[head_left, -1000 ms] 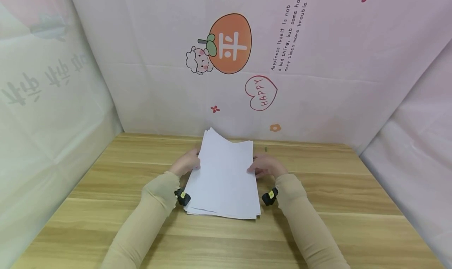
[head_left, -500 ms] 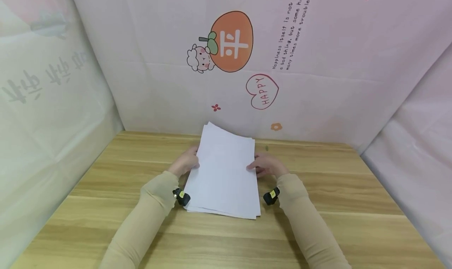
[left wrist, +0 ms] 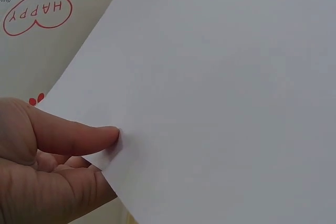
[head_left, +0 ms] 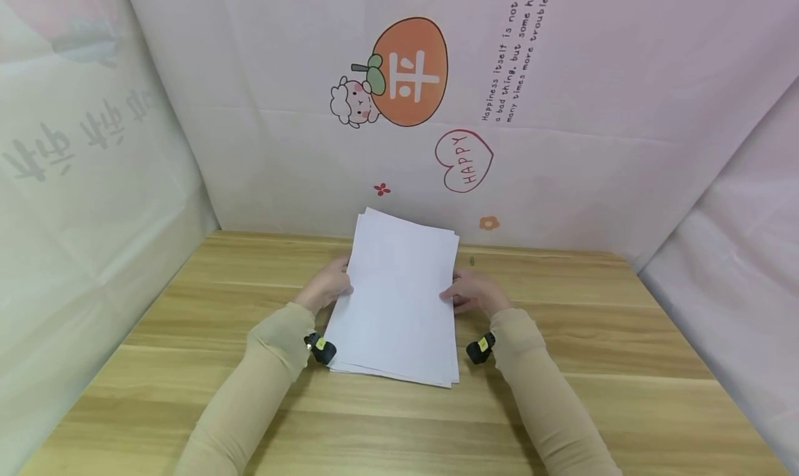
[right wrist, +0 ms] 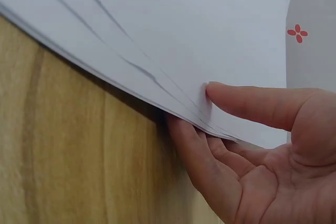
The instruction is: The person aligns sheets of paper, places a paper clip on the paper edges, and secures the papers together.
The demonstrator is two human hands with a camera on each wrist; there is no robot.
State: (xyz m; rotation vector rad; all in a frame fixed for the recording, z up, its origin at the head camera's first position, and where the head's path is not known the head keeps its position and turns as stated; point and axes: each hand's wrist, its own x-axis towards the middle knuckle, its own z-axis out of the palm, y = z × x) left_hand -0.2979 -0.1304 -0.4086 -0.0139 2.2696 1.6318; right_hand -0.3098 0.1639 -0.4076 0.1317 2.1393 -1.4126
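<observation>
A loose stack of white paper sheets stands in the middle of the table, its far end raised and its near edge low over the wood. The left hand pinches the stack's left edge, thumb on top and fingers beneath, as the left wrist view shows at the paper. On the opposite edge the right hand pinches the sheets the same way. In the right wrist view several sheet edges fan slightly apart, and the right fingers support them from below.
The wooden table meets a printed cloth backdrop at its far edge. A small green paper clip lies beyond the right hand. White cloth hangs along the left side.
The far end of the paper stack has risen, and its top edge, dipped a second ago, is now straighter. Both hands keep their grip at nearly the same places.
</observation>
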